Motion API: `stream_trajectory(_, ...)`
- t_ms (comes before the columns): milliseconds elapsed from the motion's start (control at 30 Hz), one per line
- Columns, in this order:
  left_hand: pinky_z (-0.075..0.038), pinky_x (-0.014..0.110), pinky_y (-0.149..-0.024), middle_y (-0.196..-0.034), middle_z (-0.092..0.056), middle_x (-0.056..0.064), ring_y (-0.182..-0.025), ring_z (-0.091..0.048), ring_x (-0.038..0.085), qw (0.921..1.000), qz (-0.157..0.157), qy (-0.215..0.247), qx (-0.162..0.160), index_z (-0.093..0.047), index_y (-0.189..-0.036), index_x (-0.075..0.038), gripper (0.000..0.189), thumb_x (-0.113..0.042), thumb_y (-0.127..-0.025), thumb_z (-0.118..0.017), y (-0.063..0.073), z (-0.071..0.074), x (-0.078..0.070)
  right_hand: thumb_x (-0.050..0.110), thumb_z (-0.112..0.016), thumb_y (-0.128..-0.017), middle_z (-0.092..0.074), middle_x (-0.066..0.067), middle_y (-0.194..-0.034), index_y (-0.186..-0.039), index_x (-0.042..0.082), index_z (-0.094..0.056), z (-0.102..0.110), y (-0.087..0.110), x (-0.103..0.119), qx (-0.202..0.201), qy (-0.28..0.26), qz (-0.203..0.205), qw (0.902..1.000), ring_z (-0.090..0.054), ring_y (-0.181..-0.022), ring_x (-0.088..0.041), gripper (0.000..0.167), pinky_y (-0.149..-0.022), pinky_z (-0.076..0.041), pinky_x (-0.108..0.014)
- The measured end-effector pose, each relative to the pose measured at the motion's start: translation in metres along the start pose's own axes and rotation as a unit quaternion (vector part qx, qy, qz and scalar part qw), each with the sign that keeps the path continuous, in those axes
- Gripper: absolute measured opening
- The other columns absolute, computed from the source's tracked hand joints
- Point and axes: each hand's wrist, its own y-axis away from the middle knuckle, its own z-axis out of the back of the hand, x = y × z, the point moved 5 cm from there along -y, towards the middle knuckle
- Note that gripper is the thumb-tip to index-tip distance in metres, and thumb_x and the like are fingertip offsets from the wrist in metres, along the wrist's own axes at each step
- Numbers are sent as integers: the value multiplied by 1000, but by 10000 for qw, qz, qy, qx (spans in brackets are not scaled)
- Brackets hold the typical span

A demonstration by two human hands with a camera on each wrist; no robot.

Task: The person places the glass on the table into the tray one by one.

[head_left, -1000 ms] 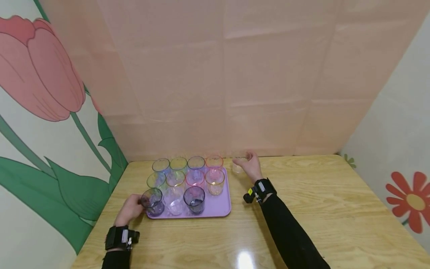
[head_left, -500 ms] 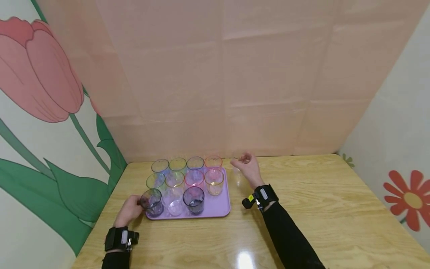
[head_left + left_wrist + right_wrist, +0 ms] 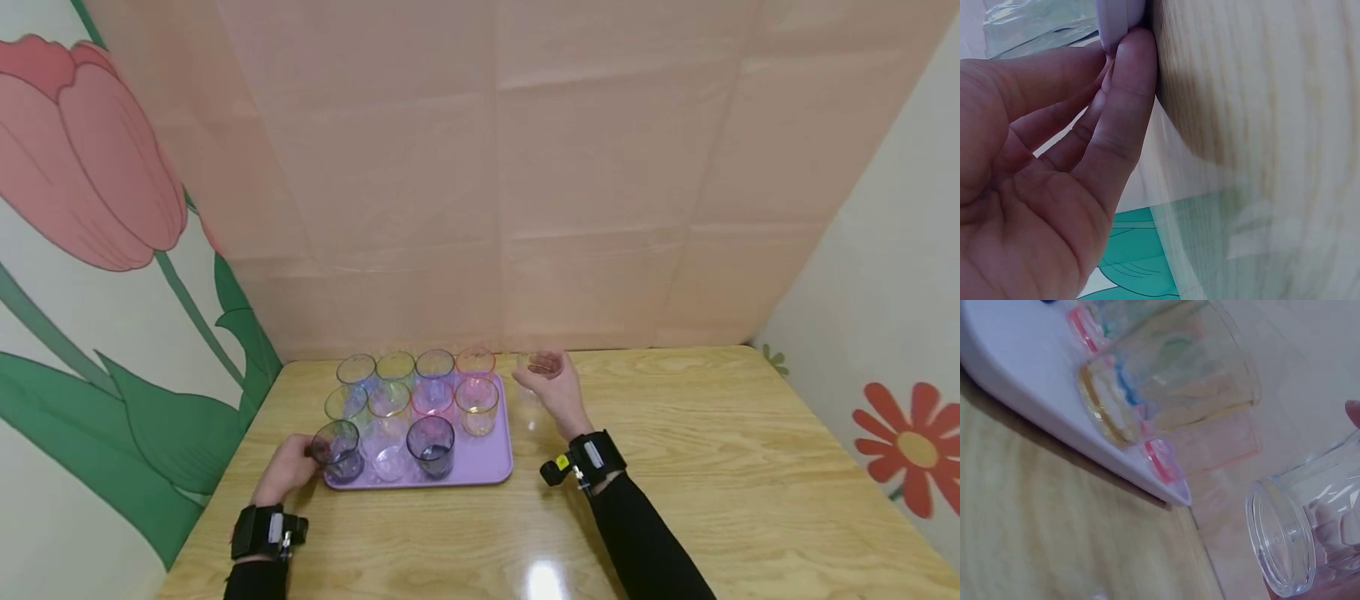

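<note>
In the head view my left hand (image 3: 287,469) is at the near left corner of a lilac tray (image 3: 483,462). The left wrist view shows its thumb and fingers pinching the tray's edge (image 3: 1113,25), close beside the table surface. My right hand (image 3: 561,396) holds a clear cup (image 3: 1282,537) beyond the tray's right side. The right wrist view shows the cup's round base and faceted side, with fingertips at its wall. A smoky grey cup (image 3: 337,454) stands on the tray right by my left fingers.
Several tinted cups stand in rows on the tray, among them a yellow-rimmed cup (image 3: 477,408), a red-rimmed cup (image 3: 476,362) and a dark grey cup (image 3: 432,450). The wooden table (image 3: 712,450) reaches a pink-covered wall (image 3: 600,208) behind. Painted side walls flank it.
My right hand has drawn slightly toward me with the clear cup, its fingers shifting from above the rim to around the side. The left hand stays at the tray.
</note>
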Motion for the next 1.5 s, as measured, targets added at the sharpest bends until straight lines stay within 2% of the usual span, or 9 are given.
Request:
stream_trajectory(367,-54,34,-67,-83,-67,10,-78,-62,23,9999,92,-140,-11,-69,-91,8,26,21,-76,-51,1,0,1,14,-83,-84,-52,-21,-135,-141,1,-38,-5,19,5,66,-70,-3,10000,-51,-126,-33,74,-95,-47,-26)
stream_trajectory(600,-52,32,-67,-83,-67,10,-77,-60,22,9999,24,-157,-25,-68,-89,7,23,20,-77,-53,1,1,1,14,-83,-84,-50,-23,-138,-143,-1,-38,-8,29,14,198,69,63,9998,-50,-129,-35,76,-102,-42,-36)
stream_trajectory(733,-51,33,-67,-83,-67,10,-78,-60,22,9998,69,-176,-25,-69,-89,6,22,19,-78,-54,1,2,2,13,-82,-84,-52,-22,-138,-144,3,-39,-8,33,20,417,231,84,9988,-53,-127,-35,75,-101,-45,-37)
stream_trajectory(933,-54,35,-68,-85,-67,10,-79,-62,24,9999,139,-51,-15,-69,-93,9,27,20,-77,-50,1,2,2,17,-83,-83,-58,-22,-134,-146,10,-40,-8,39,29,722,482,15,9962,-58,-118,-32,76,-90,-51,-34)
stream_trajectory(1333,-54,34,-67,-84,-67,10,-79,-61,23,9997,139,-176,-12,-68,-90,7,23,20,-79,-53,1,2,0,12,-83,-82,-50,-30,-138,-143,10,-43,-15,53,42,1610,786,49,9838,-51,-128,-47,73,-95,-53,-47)
stream_trajectory(1500,-55,35,-67,-84,-67,11,-79,-62,24,9999,126,-3,-13,-68,-92,10,27,22,-76,-49,1,1,-1,13,-84,-82,-53,-31,-134,-143,10,-44,-17,58,41,1799,907,55,9795,-56,-123,-43,72,-93,-54,-45)
